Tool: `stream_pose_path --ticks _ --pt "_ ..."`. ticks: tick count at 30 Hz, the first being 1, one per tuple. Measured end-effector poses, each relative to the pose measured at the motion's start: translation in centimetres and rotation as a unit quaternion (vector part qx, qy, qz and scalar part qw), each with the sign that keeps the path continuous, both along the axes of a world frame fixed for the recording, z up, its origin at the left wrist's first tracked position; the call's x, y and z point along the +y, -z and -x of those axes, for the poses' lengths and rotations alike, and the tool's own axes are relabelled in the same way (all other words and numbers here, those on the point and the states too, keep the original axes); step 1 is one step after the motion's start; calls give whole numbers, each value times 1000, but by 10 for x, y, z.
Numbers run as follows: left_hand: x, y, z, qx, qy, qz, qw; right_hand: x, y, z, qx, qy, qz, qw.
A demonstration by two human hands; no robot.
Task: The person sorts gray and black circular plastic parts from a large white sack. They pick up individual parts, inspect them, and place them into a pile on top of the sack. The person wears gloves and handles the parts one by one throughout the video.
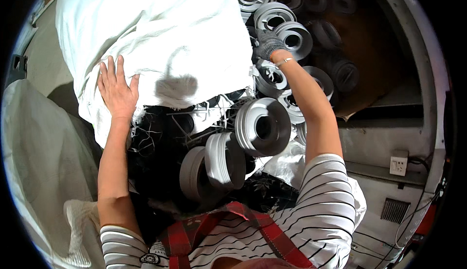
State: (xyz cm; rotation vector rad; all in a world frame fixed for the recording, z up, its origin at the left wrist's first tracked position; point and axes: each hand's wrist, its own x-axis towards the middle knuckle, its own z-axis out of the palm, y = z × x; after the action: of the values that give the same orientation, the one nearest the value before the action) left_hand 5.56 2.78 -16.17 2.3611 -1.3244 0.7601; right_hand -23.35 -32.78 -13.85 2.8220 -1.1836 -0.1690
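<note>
My bare left hand (117, 89) lies flat with its fingers spread on a large white cloth (194, 30). The cloth bulges over something hidden beneath it. My right hand (269, 45), in a grey knitted glove with an orange cuff, reaches in between the cloth's right edge and several grey ring-shaped plastic parts. A stepped grey ring (295, 40) sits right beside the glove, and another grey ring (274, 17) is just beyond it. The right fingertips are dark and partly hidden, so their grip does not show. Closer to me, a larger grey ring (262, 127) stands tilted.
Two more grey rings (224, 161) lean together near my body. Dark round parts (340, 72) lie in shadow on a brown surface at the far right. A grey machine frame with a power socket (398, 165) runs along the right. White sacking (44, 137) hangs at the left.
</note>
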Motion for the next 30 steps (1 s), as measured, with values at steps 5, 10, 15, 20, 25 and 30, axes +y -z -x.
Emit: stream_pose_path --ticks 5,10,15,20,25,30 --pt "-2 5 -5 -20 4 4 1000 -50 57 -41 -11 74 8 997" --pt "15 7 -9 -25 -20 -2 999 -78 105 -65 -120 104 66 985" --pt "4 11 -12 -18 -18 1 1000 -132 142 10 144 67 -61 985" --pt "-9 11 -8 -3 10 22 1000 -77 98 72 116 -58 -85 988" --pt "-3 11 -9 -7 -1 31 1000 52 2 -2 -32 -11 -119 992" --pt "-9 12 -9 7 7 33 999 -10 15 -41 -258 -181 69 947"
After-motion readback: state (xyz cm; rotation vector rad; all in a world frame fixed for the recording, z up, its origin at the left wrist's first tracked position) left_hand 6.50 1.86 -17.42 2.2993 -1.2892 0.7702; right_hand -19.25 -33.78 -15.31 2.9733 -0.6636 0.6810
